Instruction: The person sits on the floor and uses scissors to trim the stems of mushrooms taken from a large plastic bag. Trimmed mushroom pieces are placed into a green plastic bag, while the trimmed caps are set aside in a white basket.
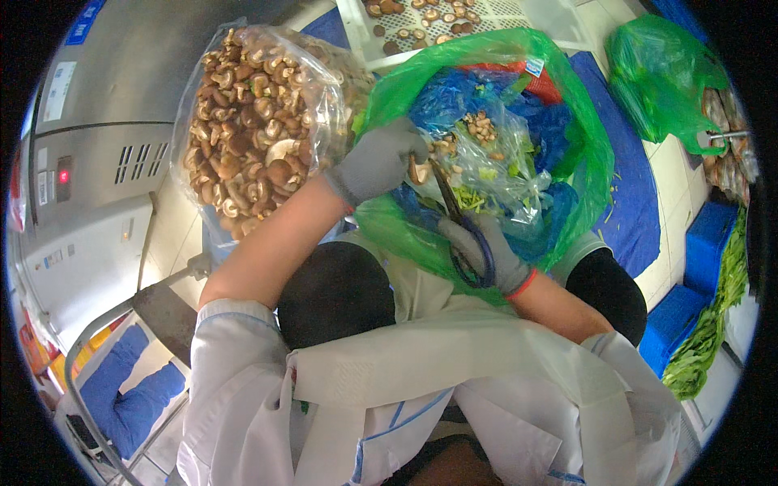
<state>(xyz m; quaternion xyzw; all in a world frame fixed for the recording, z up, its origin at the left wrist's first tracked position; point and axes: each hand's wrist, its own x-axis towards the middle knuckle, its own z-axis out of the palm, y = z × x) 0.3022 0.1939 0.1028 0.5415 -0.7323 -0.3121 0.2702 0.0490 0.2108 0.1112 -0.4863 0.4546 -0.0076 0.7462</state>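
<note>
In a grey knit glove, my left hand (386, 159) grips a shiitake mushroom (419, 172) above a green plastic bag (586, 176). My right hand (486, 246), gloved too, has its fingers in the handles of a pair of scissors (468, 234). The dark blades point up and come close to the mushroom; whether they touch it is hard to tell. Inside the green bag lie crumpled blue and clear plastic, cut mushroom stems (481, 126) and bits of green leaves (471, 197). A large clear bag (325, 115) full of shiitake mushrooms (243, 146) stands to the left, partly behind my left forearm.
A white perforated crate (486, 36) with several mushrooms stands beyond the green bag. Another green bag (659, 79) is at the upper right. Blue crates (708, 243) and leafy greens (708, 340) line the right side. A steel appliance (103, 146) stands left, above a metal-framed chair (164, 322).
</note>
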